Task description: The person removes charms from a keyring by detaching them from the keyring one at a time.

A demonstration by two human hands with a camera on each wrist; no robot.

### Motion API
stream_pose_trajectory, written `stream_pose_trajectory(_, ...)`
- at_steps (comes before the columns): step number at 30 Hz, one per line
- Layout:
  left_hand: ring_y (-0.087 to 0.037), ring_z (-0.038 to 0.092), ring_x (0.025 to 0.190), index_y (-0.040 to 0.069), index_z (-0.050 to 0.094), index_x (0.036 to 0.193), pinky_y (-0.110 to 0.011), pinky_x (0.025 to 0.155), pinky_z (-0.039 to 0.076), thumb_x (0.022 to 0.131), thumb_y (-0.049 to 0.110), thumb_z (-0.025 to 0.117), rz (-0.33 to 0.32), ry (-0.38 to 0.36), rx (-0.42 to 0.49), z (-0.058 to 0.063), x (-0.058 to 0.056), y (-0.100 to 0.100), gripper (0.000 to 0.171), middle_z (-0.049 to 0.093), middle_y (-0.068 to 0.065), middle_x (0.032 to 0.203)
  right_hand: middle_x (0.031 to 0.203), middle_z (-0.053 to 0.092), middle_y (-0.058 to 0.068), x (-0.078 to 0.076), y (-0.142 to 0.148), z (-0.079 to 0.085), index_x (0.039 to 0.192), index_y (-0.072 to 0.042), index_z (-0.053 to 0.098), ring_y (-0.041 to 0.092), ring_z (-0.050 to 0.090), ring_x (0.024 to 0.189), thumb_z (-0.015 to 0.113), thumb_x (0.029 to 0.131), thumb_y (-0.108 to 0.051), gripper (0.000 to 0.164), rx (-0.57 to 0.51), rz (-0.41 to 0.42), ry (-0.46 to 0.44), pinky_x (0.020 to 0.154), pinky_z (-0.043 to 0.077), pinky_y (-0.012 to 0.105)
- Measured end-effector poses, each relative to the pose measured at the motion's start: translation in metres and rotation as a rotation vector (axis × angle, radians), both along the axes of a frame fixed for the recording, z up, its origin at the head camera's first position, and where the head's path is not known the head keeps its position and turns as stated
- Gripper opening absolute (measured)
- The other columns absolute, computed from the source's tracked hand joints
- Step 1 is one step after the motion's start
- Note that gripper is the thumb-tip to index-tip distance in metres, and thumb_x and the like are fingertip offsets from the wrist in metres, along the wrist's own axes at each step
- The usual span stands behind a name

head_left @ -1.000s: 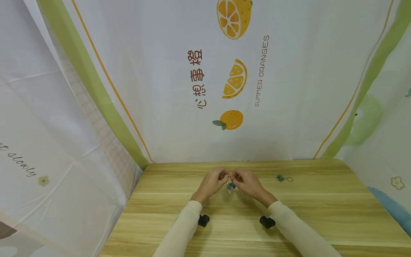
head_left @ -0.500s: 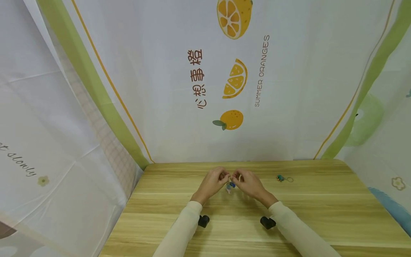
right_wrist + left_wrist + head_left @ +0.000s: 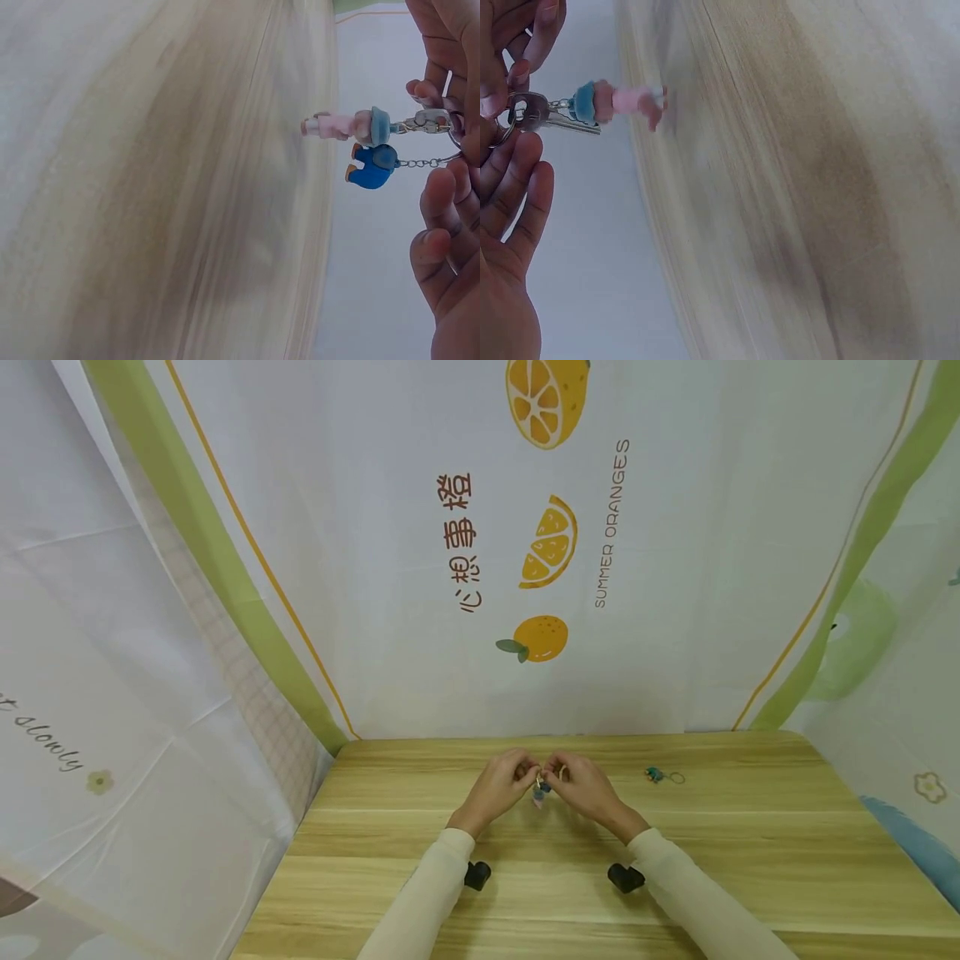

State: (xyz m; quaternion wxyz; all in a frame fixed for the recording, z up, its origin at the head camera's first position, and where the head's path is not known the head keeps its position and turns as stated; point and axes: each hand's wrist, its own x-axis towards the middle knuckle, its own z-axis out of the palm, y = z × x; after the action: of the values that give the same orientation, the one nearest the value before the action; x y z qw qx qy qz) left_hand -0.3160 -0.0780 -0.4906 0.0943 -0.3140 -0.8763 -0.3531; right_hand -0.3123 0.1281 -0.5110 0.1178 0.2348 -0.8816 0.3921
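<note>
Close together over the far half of the table, my left hand (image 3: 501, 783) and right hand (image 3: 579, 787) both pinch a metal key ring (image 3: 454, 133) between thumb and fingers. From the ring hang a key (image 3: 570, 124), a small pink figurine with a teal hat (image 3: 341, 125) on a clasp, and a blue charm with orange feet (image 3: 371, 166) on a short chain. Fingertips cover part of the ring in both wrist views. To the right of the hands, a teal keychain charm (image 3: 655, 774) with its own ring lies on the table.
The wood-grain table (image 3: 420, 902) ends at a white printed curtain (image 3: 390, 610) behind, with more cloth at both sides. Black wrist-camera mounts (image 3: 476, 875) show beside the forearms.
My hands stay nearly in place, with small finger movements at the ring. The hanging key and charms have turned and shifted slightly. The teal keychain has not moved.
</note>
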Motion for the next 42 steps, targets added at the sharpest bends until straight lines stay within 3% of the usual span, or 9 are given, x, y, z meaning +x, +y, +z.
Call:
stream_pose_trajectory(11, -0.007, 0.066, 0.086, 0.009, 0.072, 0.111, -0.019, 0.079, 0.058, 0.107, 0.014, 0.066, 0.018, -0.025, -0.021, -0.0005, -0.0002, 0.0014, 0.009, 0.073, -0.002, 0.1, 0.087, 0.069, -0.006, -0.0016, 0.001, -0.0035, 0.097, -0.017, 0.07, 0.0, 0.05, 0.064, 0.073, 0.104, -0.021, 0.008, -0.009, 0.017, 0.03, 0.058, 0.046, 0.023)
stream_pose_trajectory(26, -0.01, 0.068, 0.085, 0.006, 0.072, 0.112, -0.021, 0.078, 0.059, 0.107, 0.012, 0.065, 0.057, 0.019, -0.038, 0.0004, -0.0012, -0.0013, 0.011, 0.073, -0.004, 0.1, 0.086, 0.067, -0.007, -0.0009, 0.0014, -0.003, 0.096, -0.019, 0.069, 0.0, 0.05, 0.063, 0.072, 0.103, -0.016, 0.009, -0.041, 0.049, 0.071, 0.058, 0.047, 0.023)
stream_pose_trajectory(42, -0.011, 0.069, 0.086, 0.006, 0.072, 0.112, -0.021, 0.078, 0.059, 0.108, 0.014, 0.065, 0.038, 0.034, -0.039, 0.0027, 0.0004, -0.0003, 0.011, 0.073, -0.003, 0.101, 0.087, 0.068, -0.005, 0.0019, 0.0016, 0.0028, 0.101, -0.015, 0.069, 0.002, 0.052, 0.061, 0.069, 0.106, -0.025, 0.01, -0.035, 0.02, -0.017, 0.055, 0.046, 0.024)
